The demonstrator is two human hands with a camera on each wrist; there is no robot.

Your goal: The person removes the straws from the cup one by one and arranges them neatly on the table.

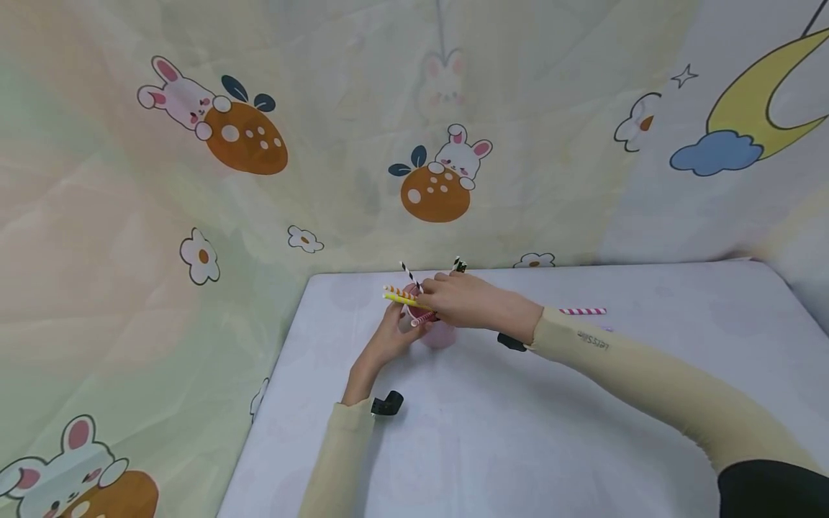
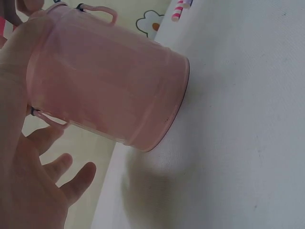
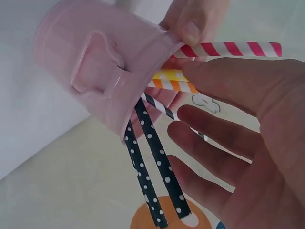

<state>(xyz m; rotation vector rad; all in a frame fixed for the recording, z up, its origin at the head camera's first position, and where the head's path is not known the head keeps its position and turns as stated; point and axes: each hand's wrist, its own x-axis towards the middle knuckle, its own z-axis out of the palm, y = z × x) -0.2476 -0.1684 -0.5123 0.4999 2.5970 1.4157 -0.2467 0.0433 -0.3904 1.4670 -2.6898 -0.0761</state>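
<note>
While the pink bucket (image 2: 107, 81) is held in the left grip (image 1: 388, 339), its mouth is just beside the fingers of the right grip (image 1: 476, 301). From the right wrist one sees two spotted black straws (image 3: 160, 157) coming out of this mouth, which the left wrist view does not show; the head view shows a red-striped straw (image 1: 583, 311) lying on the worktop (image 1: 518, 432). The left grip is closed on the rim. The right grip is partly open, fingers parted, its thumb over a yellow straw (image 3: 167, 75); whether it presses, I cannot tell.
</note>
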